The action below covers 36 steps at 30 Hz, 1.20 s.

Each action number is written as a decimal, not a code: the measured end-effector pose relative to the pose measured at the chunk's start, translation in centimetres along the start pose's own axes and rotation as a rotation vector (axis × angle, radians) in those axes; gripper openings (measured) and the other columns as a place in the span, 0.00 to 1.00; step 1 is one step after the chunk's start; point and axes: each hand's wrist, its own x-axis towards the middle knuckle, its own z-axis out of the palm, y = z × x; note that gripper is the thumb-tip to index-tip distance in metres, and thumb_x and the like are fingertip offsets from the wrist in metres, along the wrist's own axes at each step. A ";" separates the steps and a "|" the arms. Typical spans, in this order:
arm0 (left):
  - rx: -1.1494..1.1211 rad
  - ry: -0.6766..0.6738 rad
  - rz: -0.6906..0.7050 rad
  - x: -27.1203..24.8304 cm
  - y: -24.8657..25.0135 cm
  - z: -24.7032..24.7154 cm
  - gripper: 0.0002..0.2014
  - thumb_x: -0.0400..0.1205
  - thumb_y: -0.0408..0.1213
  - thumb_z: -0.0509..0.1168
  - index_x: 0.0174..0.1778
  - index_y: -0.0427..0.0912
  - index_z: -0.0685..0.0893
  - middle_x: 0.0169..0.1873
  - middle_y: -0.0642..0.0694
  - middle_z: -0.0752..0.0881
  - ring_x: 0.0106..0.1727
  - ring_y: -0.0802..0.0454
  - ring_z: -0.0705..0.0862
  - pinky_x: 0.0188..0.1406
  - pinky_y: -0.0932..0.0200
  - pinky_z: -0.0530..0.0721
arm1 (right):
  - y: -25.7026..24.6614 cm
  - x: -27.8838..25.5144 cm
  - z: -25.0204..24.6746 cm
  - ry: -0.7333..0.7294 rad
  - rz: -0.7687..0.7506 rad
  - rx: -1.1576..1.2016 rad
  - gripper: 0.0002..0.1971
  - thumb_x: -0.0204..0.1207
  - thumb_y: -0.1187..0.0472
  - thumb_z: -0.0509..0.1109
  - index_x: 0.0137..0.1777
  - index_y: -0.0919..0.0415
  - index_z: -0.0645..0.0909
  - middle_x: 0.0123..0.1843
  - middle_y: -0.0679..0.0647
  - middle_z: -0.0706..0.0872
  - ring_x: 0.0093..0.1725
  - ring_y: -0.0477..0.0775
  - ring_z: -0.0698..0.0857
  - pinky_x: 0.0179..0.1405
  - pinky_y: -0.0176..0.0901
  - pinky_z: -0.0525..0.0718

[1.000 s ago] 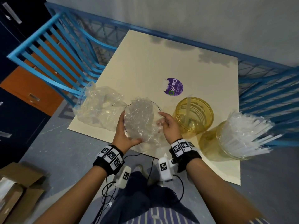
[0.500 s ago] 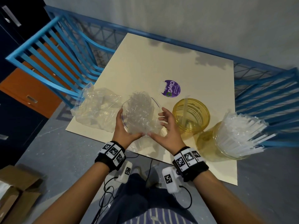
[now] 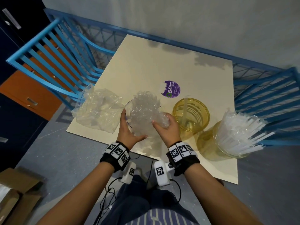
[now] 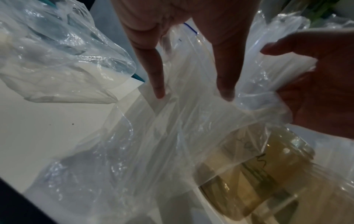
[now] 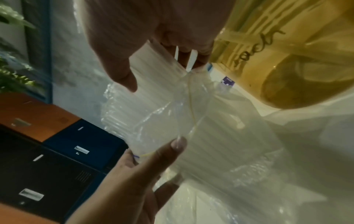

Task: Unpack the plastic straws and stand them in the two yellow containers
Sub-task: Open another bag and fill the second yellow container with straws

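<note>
Both hands hold a clear plastic bag of straws (image 3: pixel 142 111) above the near edge of the cream board (image 3: pixel 162 62). My left hand (image 3: pixel 129 127) cups the bag's left side, its fingers (image 4: pixel 157 75) lying along the plastic and its thumb (image 5: pixel 172 148) pressing from below. My right hand (image 3: pixel 165 125) grips the bunched plastic on the bag's right side (image 4: pixel 268 98). White straws (image 5: pixel 153 72) show through the bag. One yellow container (image 3: pixel 190 114) holds a single straw. The other yellow container (image 3: pixel 209 143) is packed with white straws (image 3: pixel 240 127).
A crumpled empty clear bag (image 3: pixel 97 111) lies on the board's left corner. A purple round sticker (image 3: pixel 172 89) sits behind the bag. Blue railings (image 3: pixel 48 62) flank the board on both sides. A cardboard box (image 3: pixel 16 192) lies on the floor at lower left.
My right hand has moved up from the bag's lower edge and closed on the bag's right side. The left hand keeps its hold on the left side.
</note>
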 end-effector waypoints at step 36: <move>0.229 -0.022 0.021 1.8 0.6 -1.8 0.73 0.50 0.42 0.87 0.81 0.52 0.39 0.79 0.46 0.58 0.76 0.57 0.63 0.77 0.47 0.67 | -14.7 2.2 -11.1 0.483 -0.094 0.658 0.19 0.65 0.71 0.76 0.49 0.51 0.75 0.55 0.58 0.85 0.58 0.59 0.85 0.62 0.54 0.84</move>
